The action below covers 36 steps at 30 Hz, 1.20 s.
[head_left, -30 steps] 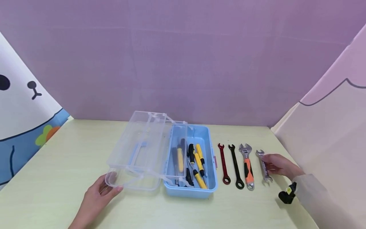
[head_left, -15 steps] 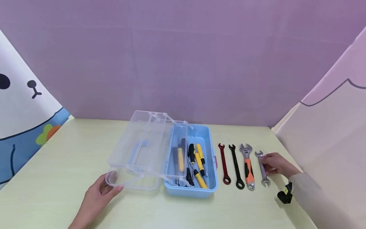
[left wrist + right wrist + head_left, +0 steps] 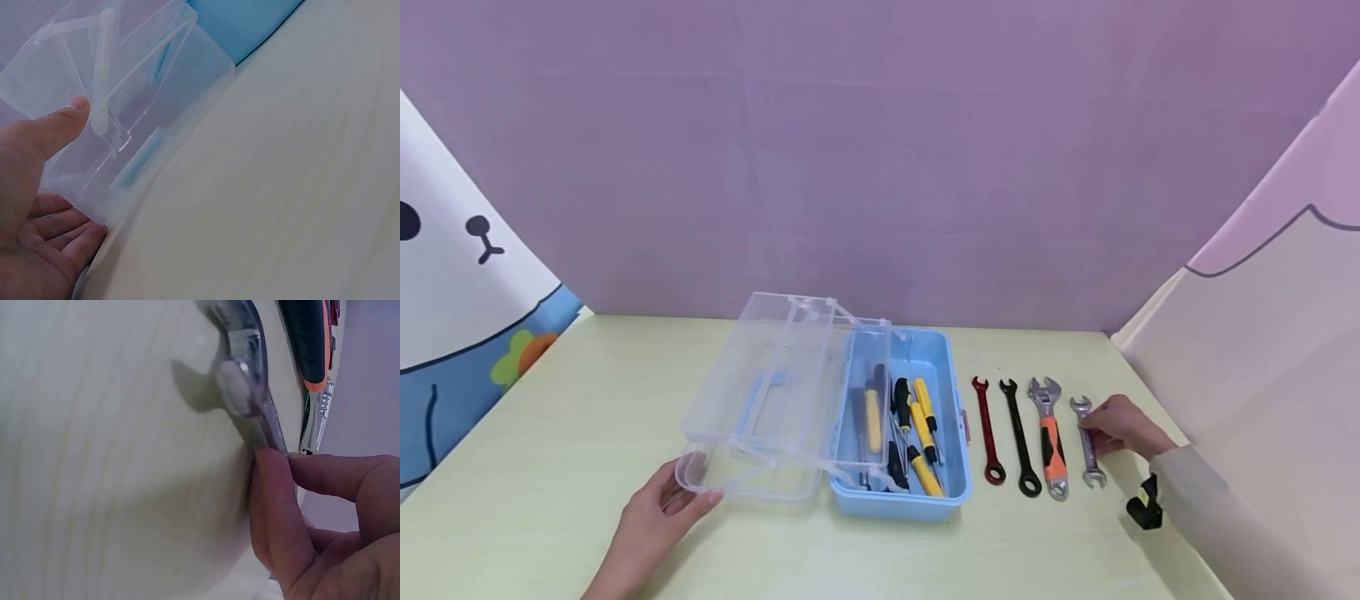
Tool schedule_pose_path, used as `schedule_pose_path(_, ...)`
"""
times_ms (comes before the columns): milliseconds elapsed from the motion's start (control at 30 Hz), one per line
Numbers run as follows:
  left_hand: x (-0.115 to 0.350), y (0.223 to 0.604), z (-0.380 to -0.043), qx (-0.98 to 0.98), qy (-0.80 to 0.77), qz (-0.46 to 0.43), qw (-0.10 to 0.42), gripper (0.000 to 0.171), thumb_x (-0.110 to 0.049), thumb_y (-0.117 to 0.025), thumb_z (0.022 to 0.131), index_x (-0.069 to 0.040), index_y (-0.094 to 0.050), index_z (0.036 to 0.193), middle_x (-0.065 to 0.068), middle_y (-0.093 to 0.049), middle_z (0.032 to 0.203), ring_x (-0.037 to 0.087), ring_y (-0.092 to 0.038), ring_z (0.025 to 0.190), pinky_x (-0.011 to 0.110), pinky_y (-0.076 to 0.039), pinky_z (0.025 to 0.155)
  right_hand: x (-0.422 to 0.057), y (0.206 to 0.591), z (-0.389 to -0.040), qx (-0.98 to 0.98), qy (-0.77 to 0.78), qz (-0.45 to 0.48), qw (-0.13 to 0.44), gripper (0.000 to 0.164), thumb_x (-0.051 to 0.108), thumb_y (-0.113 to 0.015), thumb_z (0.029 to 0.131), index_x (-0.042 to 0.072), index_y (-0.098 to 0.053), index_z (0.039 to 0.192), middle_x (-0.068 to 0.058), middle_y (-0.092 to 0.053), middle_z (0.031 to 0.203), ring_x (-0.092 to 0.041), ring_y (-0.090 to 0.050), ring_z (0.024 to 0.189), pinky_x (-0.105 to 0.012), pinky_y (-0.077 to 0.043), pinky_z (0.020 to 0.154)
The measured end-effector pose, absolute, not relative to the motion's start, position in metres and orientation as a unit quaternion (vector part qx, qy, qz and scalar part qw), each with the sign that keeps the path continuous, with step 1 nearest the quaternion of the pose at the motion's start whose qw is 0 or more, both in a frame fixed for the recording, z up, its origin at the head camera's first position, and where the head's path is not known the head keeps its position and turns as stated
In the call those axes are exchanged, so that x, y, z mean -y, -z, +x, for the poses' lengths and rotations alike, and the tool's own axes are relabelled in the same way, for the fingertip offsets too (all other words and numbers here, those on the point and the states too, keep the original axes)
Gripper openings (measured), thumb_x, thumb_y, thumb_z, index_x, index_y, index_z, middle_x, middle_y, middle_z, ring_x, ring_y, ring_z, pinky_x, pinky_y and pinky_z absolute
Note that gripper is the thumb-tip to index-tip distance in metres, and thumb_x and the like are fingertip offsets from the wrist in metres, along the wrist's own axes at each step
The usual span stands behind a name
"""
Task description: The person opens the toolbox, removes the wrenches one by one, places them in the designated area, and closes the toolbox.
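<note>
My right hand [image 3: 1122, 427] pinches a small silver open-end wrench [image 3: 1088, 446] by its shaft between thumb and fingers; in the right wrist view, the wrench's jawed end [image 3: 240, 356] casts a shadow on the tabletop. At the left, my left hand [image 3: 658, 508] holds the corner of a clear plastic lid [image 3: 752, 392], its thumb [image 3: 72, 119] over the near side and its fingers [image 3: 59, 231] under the outer edge. The lid is swung out to the left of a light blue toolbox [image 3: 895, 504]. Several yellow-and-black screwdrivers [image 3: 922, 433] lie inside the box, some seen through the lid.
Between box and right hand, a red wrench [image 3: 988, 433], a black wrench [image 3: 1020, 437] and an orange-handled adjustable wrench [image 3: 1051, 437] lie in a row on the pale table [image 3: 587, 400]. A purple backdrop [image 3: 880, 167] rises behind; printed panels flank both sides.
My right hand has shifted slightly left with the silver wrench, which has turned to lie straighter, nearly in line with the other wrenches. The left hand and lid have stayed in place.
</note>
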<state>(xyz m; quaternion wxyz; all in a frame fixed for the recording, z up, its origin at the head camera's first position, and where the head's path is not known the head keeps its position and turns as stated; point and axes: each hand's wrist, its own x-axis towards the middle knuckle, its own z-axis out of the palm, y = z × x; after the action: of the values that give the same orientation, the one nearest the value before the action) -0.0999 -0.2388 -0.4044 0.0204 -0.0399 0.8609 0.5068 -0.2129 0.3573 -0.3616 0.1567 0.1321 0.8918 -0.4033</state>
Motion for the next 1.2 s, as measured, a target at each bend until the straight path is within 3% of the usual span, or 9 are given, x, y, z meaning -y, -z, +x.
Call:
schedule_pose_path(400, 0.238, 0.405, -0.099, -0.858, -0.512, -0.038, 0.015, 0.071, -0.031, -0.067, 0.090, 0.006, -0.033, 0.140, 0.037, -0.040, 0.139, 0.044, -0.046, 0.126, 0.028, -0.056, 0.090, -0.356, 0.358, -0.218, -0.897, 0.372, 0.167, 0.169, 0.014, 0.003, -0.057, 0.086, -0.012, -0.056, 0.086, -0.002, -0.061, 0.056, -0.009, -0.061, 0.049, -0.025, -0.058, 0.051)
schedule_pose_path(1200, 0.238, 0.404, -0.099, -0.862, -0.506, -0.034, 0.012, 0.070, -0.031, -0.066, 0.091, 0.006, -0.034, 0.141, 0.036, -0.041, 0.139, 0.043, -0.046, 0.126, 0.024, -0.056, 0.090, -0.354, 0.346, -0.217, -0.907, 0.356, 0.142, 0.172, 0.014, 0.006, -0.060, 0.084, -0.005, -0.061, 0.075, -0.002, -0.059, 0.059, -0.009, -0.055, 0.051, -0.025, -0.056, 0.052)
